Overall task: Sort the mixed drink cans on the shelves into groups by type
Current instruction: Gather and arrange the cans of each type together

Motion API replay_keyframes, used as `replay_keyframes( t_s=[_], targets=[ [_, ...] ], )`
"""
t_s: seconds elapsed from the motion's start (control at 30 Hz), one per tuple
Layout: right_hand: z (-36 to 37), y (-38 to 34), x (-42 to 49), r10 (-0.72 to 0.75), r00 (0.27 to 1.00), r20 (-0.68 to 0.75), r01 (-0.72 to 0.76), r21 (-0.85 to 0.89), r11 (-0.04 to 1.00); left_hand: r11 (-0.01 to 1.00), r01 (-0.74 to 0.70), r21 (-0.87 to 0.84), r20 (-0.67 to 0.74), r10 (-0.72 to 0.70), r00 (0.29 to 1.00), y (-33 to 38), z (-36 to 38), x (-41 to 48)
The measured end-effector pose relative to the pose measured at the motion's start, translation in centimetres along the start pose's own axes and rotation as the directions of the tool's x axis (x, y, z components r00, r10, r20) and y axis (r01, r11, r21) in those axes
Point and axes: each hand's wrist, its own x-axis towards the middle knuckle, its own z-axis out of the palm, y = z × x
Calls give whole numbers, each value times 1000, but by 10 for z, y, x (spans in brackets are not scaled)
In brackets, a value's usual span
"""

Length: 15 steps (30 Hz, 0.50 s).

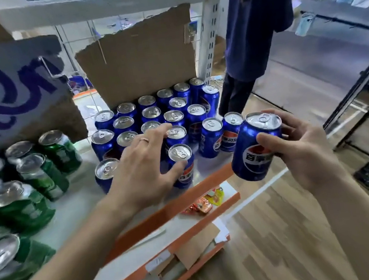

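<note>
The blue can [256,146] in the right hand [301,150] is showing the round red, white and blue Pepsi emblem with white Chinese characters across it (only the first, 百, is reading clearly); a front-row can [182,165] is bearing the same mark, partly hidden; the grey cardboard sheet [6,95] is carrying large purple letters, seemingly "mer", cut off.

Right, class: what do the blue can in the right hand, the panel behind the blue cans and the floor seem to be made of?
Blue can: probably thin metal, glossy printed wall, bare silvery top with a pull tab.
Panel: corrugated cardboard, matt brown, with a ragged torn top edge.
Floor: wood-look planks with grain; real wood or laminate cannot be told.
</note>
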Motion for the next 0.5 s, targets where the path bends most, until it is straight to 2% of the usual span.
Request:
replay_keyframes(
  t_s=[0.5],
  targets=[
    [-7, -30, 146, -42, 997, 65, 37, 77, 996, 999, 5, 38, 47, -7, 999, -10, 39, 121]
  ],
)
